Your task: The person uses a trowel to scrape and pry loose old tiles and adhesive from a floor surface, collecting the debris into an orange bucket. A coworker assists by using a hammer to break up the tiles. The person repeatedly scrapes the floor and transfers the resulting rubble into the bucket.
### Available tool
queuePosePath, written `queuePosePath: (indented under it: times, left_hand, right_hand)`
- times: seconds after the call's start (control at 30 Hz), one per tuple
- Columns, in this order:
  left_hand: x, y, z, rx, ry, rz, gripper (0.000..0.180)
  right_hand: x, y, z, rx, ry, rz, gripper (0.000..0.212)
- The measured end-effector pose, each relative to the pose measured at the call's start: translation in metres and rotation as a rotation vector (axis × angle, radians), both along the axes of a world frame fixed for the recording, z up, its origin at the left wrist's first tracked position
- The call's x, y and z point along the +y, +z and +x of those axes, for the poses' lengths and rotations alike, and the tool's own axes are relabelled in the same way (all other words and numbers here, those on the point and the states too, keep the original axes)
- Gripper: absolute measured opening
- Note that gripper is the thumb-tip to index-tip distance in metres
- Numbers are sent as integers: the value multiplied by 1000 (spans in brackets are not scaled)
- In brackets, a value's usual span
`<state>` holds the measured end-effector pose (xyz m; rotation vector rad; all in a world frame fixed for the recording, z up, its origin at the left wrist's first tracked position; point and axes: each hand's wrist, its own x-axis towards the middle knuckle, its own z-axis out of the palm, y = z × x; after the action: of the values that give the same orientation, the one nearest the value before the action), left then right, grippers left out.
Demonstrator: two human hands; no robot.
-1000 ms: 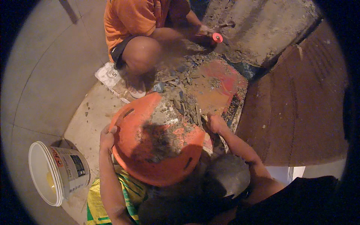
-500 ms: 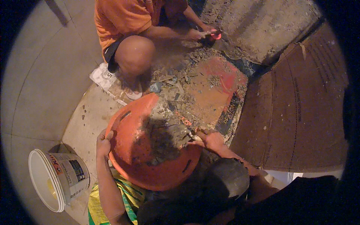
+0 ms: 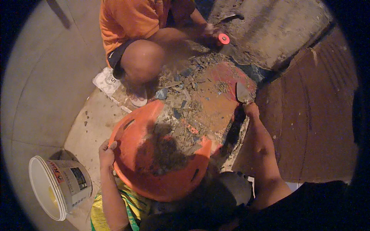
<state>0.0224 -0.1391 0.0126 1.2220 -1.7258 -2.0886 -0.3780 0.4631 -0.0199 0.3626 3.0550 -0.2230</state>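
My left hand is closed on the left rim of a wide orange basin, which leans with its open side toward the rubble. Grey debris lies inside the basin, partly in shadow. Out to the right, my right hand grips a trowel. The trowel's pale blade points away from me, over the red-stained right edge of the dusty board. Broken rubble is heaped between the basin and a co-worker.
The co-worker in an orange shirt squats at the far side, near a chisel's round pink guard and a dark-handled tool. A white bucket lies tilted at left. Brown cardboard stands at right; a yellow-green sack lies below the basin.
My right hand has swung with the trowel from the basin's right side outward to the far right. My left hand stays on the rim. The co-worker's tool has lifted toward the upper right.
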Motion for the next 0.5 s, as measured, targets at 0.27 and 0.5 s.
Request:
queuePosePath:
  times: [0.27,0.5]
  left_hand:
    - [0,7,-2,-53,-19,-11,19]
    - [3,10,-8,-24,-49,1,22]
  right_hand:
    - [-50,-33,-61,-149,379,84,46]
    - [-54,-19,-109,-102,679,131,45]
